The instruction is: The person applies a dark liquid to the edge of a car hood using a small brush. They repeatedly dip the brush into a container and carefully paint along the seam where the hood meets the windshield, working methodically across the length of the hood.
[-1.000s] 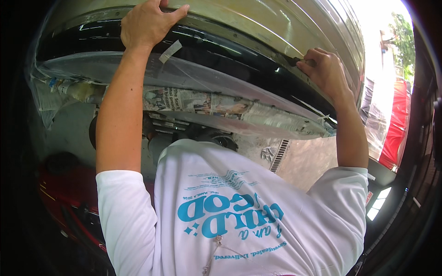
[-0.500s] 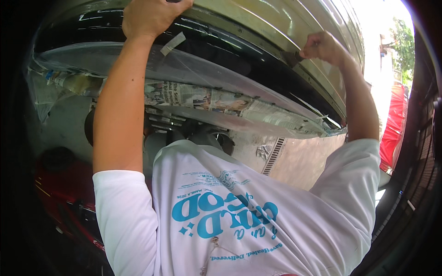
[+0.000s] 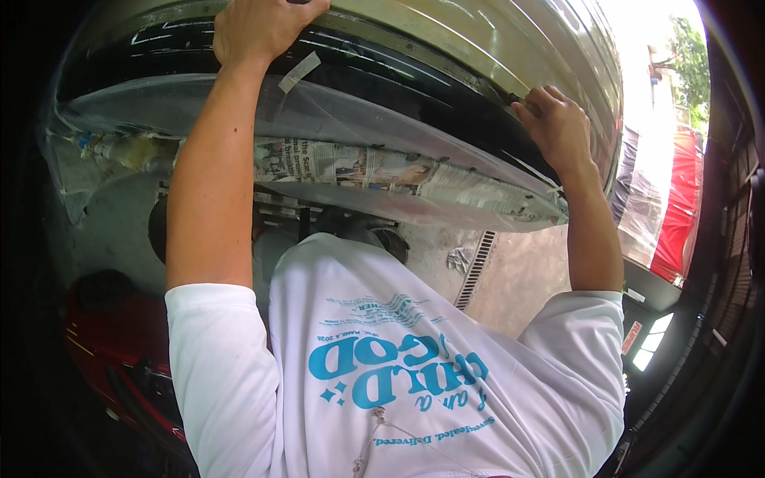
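My right hand (image 3: pixel 555 127) is closed round a small dark tool (image 3: pixel 510 98), whose flat end meets the seam along the edge of a tan ribbed vehicle roof (image 3: pixel 446 40). At the top of the picture my left hand (image 3: pixel 259 32) rests by the same edge with its fingers bent. Something dark shows beside those fingers, cut off by the frame. Below the seam runs a glossy black panel (image 3: pixel 374 68). A strip of pale tape (image 3: pixel 300 72) sticks to its lower edge, near my left wrist.
Clear plastic film (image 3: pixel 343 119) and newspaper (image 3: pixel 358 166) hang under the black panel. A drain grate (image 3: pixel 476 267) crosses the concrete floor. A red vehicle (image 3: pixel 119 350) stands at lower left, and a red cover (image 3: pixel 676 207) hangs at right.
My right hand has moved down and slightly left along the roof edge, the tool's end staying near the seam. My left hand has barely shifted.
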`<action>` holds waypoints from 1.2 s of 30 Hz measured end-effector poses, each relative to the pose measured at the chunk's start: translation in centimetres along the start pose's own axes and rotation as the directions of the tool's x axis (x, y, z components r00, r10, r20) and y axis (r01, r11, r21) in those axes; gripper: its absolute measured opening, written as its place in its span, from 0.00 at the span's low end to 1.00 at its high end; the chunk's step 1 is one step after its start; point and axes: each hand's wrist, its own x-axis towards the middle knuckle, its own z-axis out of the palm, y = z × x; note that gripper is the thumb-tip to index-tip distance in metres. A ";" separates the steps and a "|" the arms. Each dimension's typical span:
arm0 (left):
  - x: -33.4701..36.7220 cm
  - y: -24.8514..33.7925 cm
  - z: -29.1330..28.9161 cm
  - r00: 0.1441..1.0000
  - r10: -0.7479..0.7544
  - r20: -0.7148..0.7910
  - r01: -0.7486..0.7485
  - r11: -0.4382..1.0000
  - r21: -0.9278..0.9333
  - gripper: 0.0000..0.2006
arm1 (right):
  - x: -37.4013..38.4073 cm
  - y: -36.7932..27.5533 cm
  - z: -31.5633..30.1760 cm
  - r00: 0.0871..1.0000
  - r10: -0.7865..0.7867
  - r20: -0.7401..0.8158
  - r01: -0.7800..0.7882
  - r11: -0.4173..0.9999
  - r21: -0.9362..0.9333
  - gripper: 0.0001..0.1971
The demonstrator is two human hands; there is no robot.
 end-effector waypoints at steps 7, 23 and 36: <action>0.0 -0.4 -0.2 1.000 0.010 0.011 -0.010 1.000 -0.014 0.23 | -0.5 -0.7 0.9 0.999 0.018 -0.047 -0.022 0.997 -0.073 0.13; 0.2 0.0 -0.6 0.999 -0.027 0.040 0.026 1.000 0.005 0.25 | 1.6 1.2 -0.1 0.996 -0.086 -0.002 0.085 0.996 -0.036 0.14; 1.0 -2.8 2.0 0.995 0.079 0.064 -0.085 0.991 0.103 0.31 | 3.2 0.7 -2.6 0.981 0.046 0.189 -0.063 0.995 0.080 0.14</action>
